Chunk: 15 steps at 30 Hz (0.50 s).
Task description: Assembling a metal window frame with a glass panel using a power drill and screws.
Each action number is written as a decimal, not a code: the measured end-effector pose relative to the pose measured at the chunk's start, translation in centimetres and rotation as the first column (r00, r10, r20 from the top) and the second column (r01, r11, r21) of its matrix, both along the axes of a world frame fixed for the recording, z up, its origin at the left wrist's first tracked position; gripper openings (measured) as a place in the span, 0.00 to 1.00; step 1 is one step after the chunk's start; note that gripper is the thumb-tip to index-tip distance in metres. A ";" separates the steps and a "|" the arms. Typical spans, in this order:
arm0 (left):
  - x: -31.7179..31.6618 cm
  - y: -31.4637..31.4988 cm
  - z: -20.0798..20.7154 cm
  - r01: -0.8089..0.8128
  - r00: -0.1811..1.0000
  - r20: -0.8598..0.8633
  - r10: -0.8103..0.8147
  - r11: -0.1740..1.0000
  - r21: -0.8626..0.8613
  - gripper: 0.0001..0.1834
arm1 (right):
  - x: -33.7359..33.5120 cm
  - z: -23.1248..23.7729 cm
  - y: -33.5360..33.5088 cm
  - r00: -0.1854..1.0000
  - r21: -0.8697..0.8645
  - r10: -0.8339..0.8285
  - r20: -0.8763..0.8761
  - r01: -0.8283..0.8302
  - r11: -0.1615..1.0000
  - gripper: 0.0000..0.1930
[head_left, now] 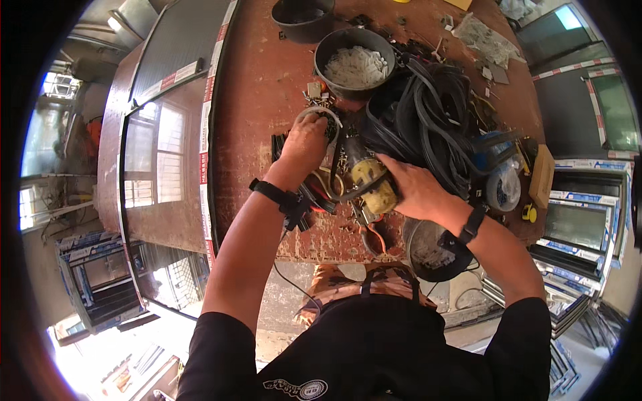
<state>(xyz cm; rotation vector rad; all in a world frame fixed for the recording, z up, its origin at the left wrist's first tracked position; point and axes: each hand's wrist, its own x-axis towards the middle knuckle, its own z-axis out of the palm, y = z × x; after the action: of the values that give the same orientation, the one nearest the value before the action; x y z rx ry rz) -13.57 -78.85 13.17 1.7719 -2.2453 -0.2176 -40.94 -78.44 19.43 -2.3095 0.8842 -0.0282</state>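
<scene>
A worn yellow-and-black power tool (376, 190) lies on the red-brown table, its dark front end pointing away from me. My right hand (420, 189) closes on the tool's right side. Left of it, my left hand (307, 142) reaches to a small round container with a pale rim (329, 113). The fingers of that hand curl together and dip inside the rim; the fingertips, and anything between them, are hidden. Small brass-coloured screws (344, 160) lie between the two hands. Orange-handled pliers (372, 237) rest close to the table's near edge.
A black bucket of white pieces (354, 63) stands beyond my hands, with another black bucket (302, 21) behind it. Coiled black rubber strip (431, 113) heaps up at right. A framed glass panel (164, 154) lies at left. A bucket (428, 250) sits at the near edge.
</scene>
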 end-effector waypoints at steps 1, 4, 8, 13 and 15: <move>-0.5 -0.1 0.4 -0.064 0.998 -0.010 0.064 0.998 0.000 0.16 | -0.5 0.4 0.0 0.994 0.075 -0.058 0.094 0.051 0.996 0.41; -0.2 -0.7 1.8 -0.037 0.999 -0.021 0.043 0.969 0.246 0.21 | -1.8 0.6 0.0 0.923 0.297 -0.258 0.284 0.172 0.939 0.42; 0.4 -0.9 2.2 0.012 0.996 -0.091 0.001 0.990 0.142 0.21 | -1.4 -0.1 0.2 0.748 0.365 -0.326 0.578 0.120 0.923 0.38; 0.7 -0.9 2.2 -0.133 0.988 -0.025 0.154 0.916 0.378 0.14 | -0.8 1.7 -0.3 0.547 0.792 -0.683 0.485 0.056 0.608 0.20; 0.5 -0.8 2.0 -0.164 0.981 -0.031 0.191 0.905 0.393 0.14 | -0.7 1.9 -0.6 0.502 0.733 -0.648 0.573 0.040 0.679 0.23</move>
<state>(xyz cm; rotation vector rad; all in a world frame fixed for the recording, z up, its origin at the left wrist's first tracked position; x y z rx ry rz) -13.04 -79.61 15.13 2.1131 -2.0803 -0.7198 -41.65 -79.05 21.34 -1.1447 0.7004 -0.8046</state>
